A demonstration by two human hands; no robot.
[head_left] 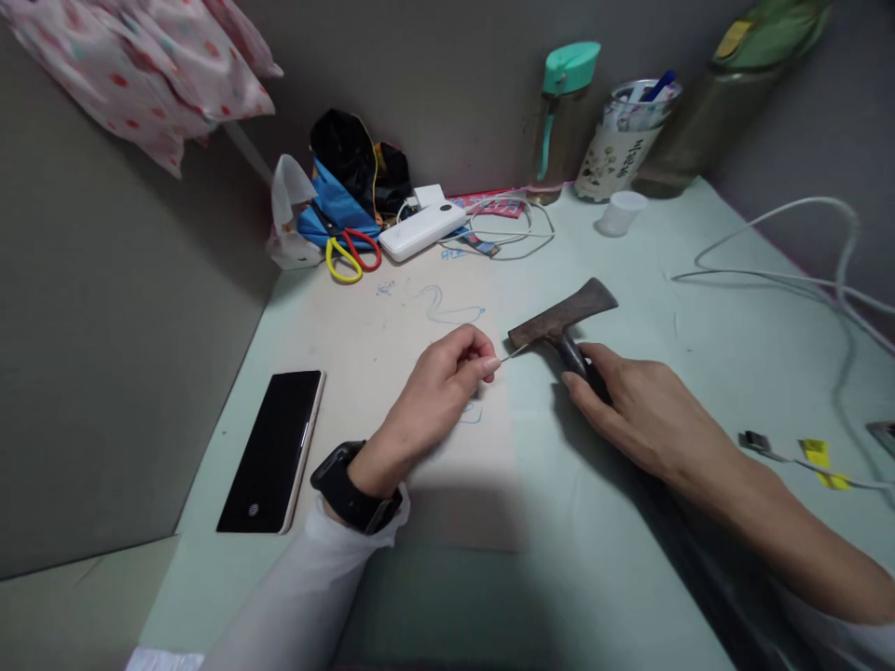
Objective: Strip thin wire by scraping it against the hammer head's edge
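- The hatchet (565,313) is in front of you, a little above or on the surface (594,587); I cannot tell which. Its flared blade points to the right and its blunt end to the left.
- Your right hand (647,405) is closed around the dark handle, just below the hatchet head. Such a short hold probably gives steadier control of the head than a hold far down. How far the handle continues under your palm, I cannot tell.
- Your left hand (458,368) pinches a thin rod (516,353) between thumb and finger, left of the hatchet. The rod points to the blunt end; whether it touches, I cannot tell. The fine pinch seems suitable for such a slim thing, and it leaves the far tip free.
- Your left forearm lies over the beige sheet (392,326) with blue drawings, left of the hatchet. The watch (356,489) sits on this wrist, so it is apart from the metal head.
- The phone (272,452) lies left of the hatchet and nearer to you, apart from both hands.
- The scissors (350,254) and the power bank (421,231) are beyond the hatchet, to its left; this placing perhaps keeps them away from your fingers.
- The bottle with a turquoise lid (559,126) and the small cup (621,214) stand behind the hatchet, where your arms do not cross them.
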